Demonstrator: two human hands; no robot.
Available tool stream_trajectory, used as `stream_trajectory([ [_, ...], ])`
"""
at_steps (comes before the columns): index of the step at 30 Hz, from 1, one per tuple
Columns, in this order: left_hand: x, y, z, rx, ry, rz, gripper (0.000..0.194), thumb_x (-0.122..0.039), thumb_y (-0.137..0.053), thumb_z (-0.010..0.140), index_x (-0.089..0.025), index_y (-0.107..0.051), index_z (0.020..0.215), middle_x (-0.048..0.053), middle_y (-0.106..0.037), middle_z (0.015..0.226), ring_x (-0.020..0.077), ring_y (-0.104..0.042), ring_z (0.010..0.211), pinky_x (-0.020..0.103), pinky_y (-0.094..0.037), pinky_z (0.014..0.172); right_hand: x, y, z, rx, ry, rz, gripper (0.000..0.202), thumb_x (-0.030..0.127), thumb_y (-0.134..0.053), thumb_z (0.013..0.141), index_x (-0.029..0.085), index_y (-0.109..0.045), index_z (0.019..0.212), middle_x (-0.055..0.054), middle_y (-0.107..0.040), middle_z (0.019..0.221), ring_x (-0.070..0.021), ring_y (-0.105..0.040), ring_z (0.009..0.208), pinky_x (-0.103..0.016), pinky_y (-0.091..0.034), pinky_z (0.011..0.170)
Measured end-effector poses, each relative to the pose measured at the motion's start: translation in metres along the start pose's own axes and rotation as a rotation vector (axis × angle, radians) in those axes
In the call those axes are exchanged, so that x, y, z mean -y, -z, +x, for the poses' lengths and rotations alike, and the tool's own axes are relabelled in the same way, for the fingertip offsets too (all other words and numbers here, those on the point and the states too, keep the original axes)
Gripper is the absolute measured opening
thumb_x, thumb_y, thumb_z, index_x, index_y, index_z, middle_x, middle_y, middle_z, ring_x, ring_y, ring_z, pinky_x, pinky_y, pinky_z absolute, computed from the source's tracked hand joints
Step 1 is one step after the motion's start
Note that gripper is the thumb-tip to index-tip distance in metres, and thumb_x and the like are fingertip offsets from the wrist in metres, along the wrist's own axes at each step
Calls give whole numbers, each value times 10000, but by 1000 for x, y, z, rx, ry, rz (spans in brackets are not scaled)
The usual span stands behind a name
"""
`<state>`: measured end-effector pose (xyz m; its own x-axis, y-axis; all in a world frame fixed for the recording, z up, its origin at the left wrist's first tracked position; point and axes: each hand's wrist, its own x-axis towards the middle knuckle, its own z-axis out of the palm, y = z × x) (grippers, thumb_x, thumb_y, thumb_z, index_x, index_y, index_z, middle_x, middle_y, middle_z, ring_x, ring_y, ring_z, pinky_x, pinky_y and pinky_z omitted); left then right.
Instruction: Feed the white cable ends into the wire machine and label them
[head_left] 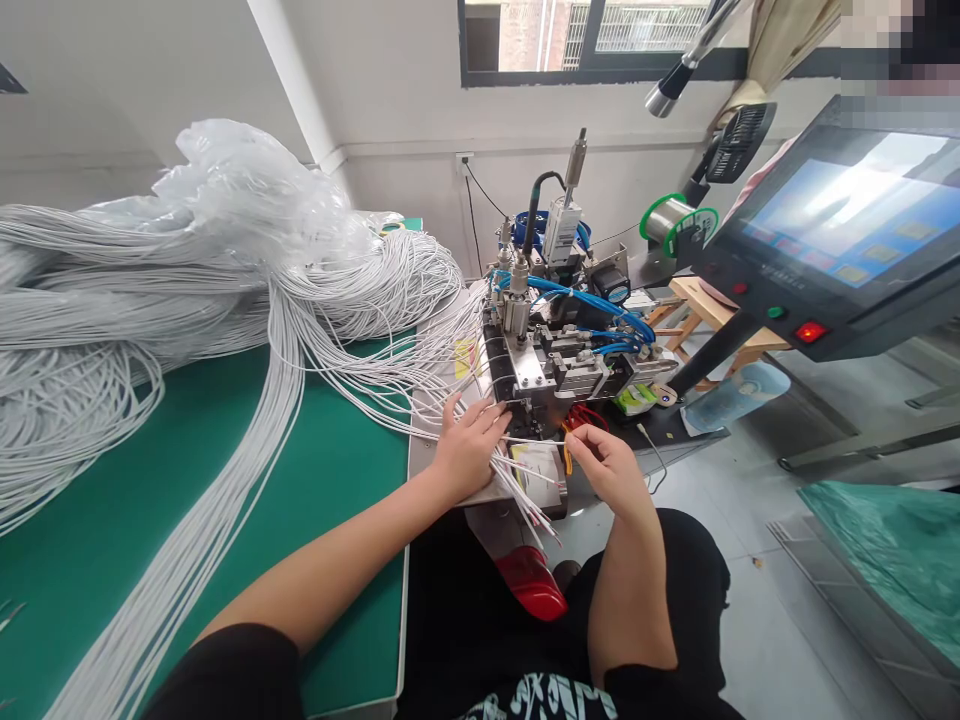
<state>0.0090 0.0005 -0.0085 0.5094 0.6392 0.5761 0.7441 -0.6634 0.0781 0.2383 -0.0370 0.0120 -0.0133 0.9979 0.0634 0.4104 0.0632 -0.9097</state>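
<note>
A thin white cable (pixel 536 440) runs almost level between my two hands, in front of the bench machine (pixel 525 345). My right hand (pixel 611 470) pinches its free end between thumb and fingers. At the machine's front edge, my left hand (pixel 469 450) lies palm down over the cables, its fingers bent around the same cable; its fingertips are partly hidden. Below the hands, several loose cable ends (pixel 531 500) with stripped or coloured tips hang over the edge. Blue air tubes (pixel 592 300) loop across the machine top.
Large bundles of white cable (pixel 360 290) and clear plastic bags (pixel 247 190) cover much of the green table (pixel 337 480). On the right stand a control screen (pixel 847 220) and a green-rimmed wire spool (pixel 675 225). A red object (pixel 536 585) sits below the machine.
</note>
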Motion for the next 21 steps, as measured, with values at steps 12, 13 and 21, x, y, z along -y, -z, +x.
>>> stream_trajectory([
  [12,-3,9,3,-155,-91,-32,190,-208,-480,967,-201,-592,814,-30,-641,734,131,-564,757,373,-295,966,-14,-13,13,-38,23,251,228,395,-613,843,177,-602,776,0,-539,716,-133,-474,648,-252,-370,598],
  [13,-3,8,4,-156,-104,-18,213,-206,-472,968,-193,-573,781,-26,-624,716,132,-552,746,373,-300,959,-13,-15,13,-59,19,285,222,392,-628,834,178,-609,779,-4,-553,726,-135,-488,659,-253,-381,610],
  [21,1,6,5,-68,-201,-45,206,-173,-451,952,-191,-548,771,-21,-594,705,134,-538,752,365,-303,943,-6,-30,19,-180,19,502,198,377,-724,765,187,-669,750,-1,-594,663,-134,-521,629,-260,-422,624],
])
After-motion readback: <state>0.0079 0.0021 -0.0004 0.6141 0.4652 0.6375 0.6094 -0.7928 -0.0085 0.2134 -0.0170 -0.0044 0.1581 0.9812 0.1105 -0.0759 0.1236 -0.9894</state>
